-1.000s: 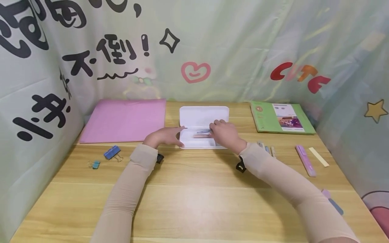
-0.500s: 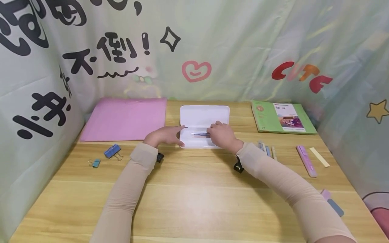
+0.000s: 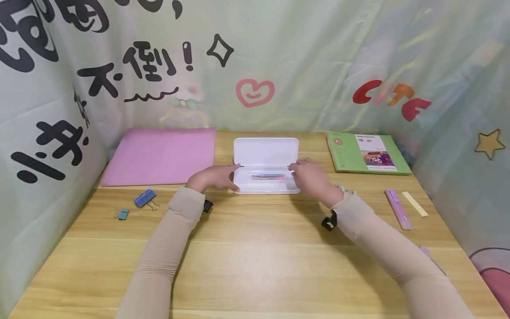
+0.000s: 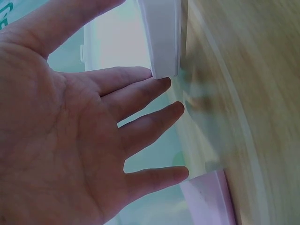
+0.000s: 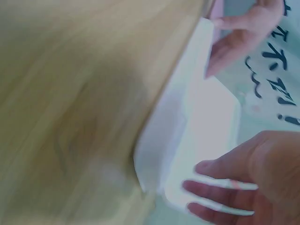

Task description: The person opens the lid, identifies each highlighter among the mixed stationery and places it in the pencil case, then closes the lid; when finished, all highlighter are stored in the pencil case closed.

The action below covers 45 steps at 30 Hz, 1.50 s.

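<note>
A white pencil case (image 3: 265, 152) lies with its lid raised at the back middle of the table. Slim pens (image 3: 268, 177) rest lengthwise in its tray. At its left end is my left hand (image 3: 211, 178), fingers straight and spread, with thumb and fingertips against the case's end. The left wrist view shows the palm (image 4: 70, 126) and the fingertips right at the white end wall. My right hand (image 3: 312, 177) hovers at the right end, fingertips over the rim; in the right wrist view its fingers (image 5: 225, 164) are slightly bent and hold nothing.
A pink folder (image 3: 167, 155) lies back left, with blue (image 3: 144, 198) and teal (image 3: 123, 214) binder clips before it. A green book (image 3: 346, 155) lies back right. Nearer are a purple slim case (image 3: 397, 210) and a cream strip (image 3: 415, 204). Small sticks are partly hidden behind my right wrist.
My right hand has moved right, from over the tray to the case's right end, uncovering the pens. My left hand has stayed at the left end.
</note>
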### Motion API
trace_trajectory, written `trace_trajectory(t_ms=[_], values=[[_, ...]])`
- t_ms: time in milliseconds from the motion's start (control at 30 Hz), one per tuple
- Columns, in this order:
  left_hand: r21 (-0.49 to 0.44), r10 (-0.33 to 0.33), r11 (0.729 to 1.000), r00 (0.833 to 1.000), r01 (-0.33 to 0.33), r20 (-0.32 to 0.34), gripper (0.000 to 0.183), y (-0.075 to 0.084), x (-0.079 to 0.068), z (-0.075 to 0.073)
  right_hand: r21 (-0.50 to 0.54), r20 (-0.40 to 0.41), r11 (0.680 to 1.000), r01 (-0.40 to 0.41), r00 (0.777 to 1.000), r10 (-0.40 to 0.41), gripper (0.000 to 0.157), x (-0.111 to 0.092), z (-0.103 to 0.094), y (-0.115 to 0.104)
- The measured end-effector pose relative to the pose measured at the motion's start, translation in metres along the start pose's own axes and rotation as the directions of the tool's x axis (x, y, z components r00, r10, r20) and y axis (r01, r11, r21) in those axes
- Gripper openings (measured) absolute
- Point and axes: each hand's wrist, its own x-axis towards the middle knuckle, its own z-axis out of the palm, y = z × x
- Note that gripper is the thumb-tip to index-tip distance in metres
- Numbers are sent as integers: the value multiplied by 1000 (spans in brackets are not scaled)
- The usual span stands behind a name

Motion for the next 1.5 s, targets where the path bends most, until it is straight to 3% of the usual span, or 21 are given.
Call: trace_trajectory(t_ms=[133,300,600,667,900,1167,1267,1500], values=[[-7,-3,1000,1000,3,2,86,-3,-1,0,-30,60,989,-148,987,149,25,-20,-15,11],[1,-6,1000,1000,6,-3,86,-5,-1,0,-56,217,948,-312,923,317,22,-44,-29,23],[-6,5,1000,1000,-5,1,86,-6,-2,1,-136,459,919,-369,799,389,29,-79,-33,30],[-12,1,1000,1000,-1,3,86,-6,-3,0,-142,471,918,-370,791,392,31,-83,-33,29],[-12,-3,1000,1000,3,1,86,-4,-4,-2,-117,434,923,-367,817,380,35,-88,-29,26],[-10,13,1000,1000,-13,8,86,-1,-3,-1,-118,429,916,-384,812,396,32,-90,-25,25],[-13,18,1000,1000,-18,12,87,-1,-2,-1,-102,390,921,-376,837,385,29,-87,-26,22],[-4,10,1000,1000,-10,14,87,-1,0,-1,-45,224,959,-281,932,283,23,-56,-23,11]])
